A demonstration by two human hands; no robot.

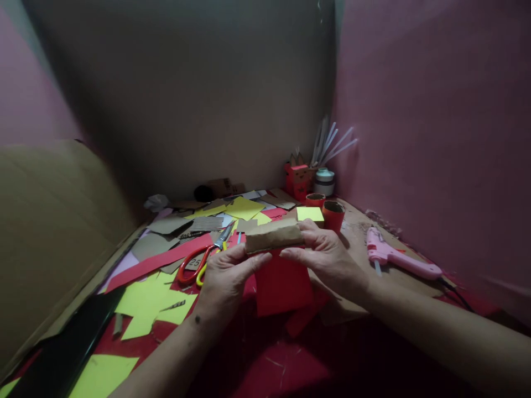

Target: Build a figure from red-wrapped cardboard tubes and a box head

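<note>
Both my hands on a brown cardboard strip [274,236] in the middle of my view, long axis running left to right, right end tipped up a touch.
So, from the left: flat, matte yellow paper scraps [160,301] with jagged cutouts, then a long, smooth red paper strip [166,260] slanting up to the right, then red-handled scissors [194,264], blades pointing away from me. My left hand [226,273] is pinching the strip's left end, thumb along the lower edge. The cardboard's kinda crinkly and wobbly-edged, with a flat, boxy red panel [284,284] right below; can't tell if they're joined. My right hand [327,254] grips the other end, thumb pointing left. Past that, a round, open-topped red tube [334,216] and a pink plastic glue gun [394,257], handle off to the right.
</note>
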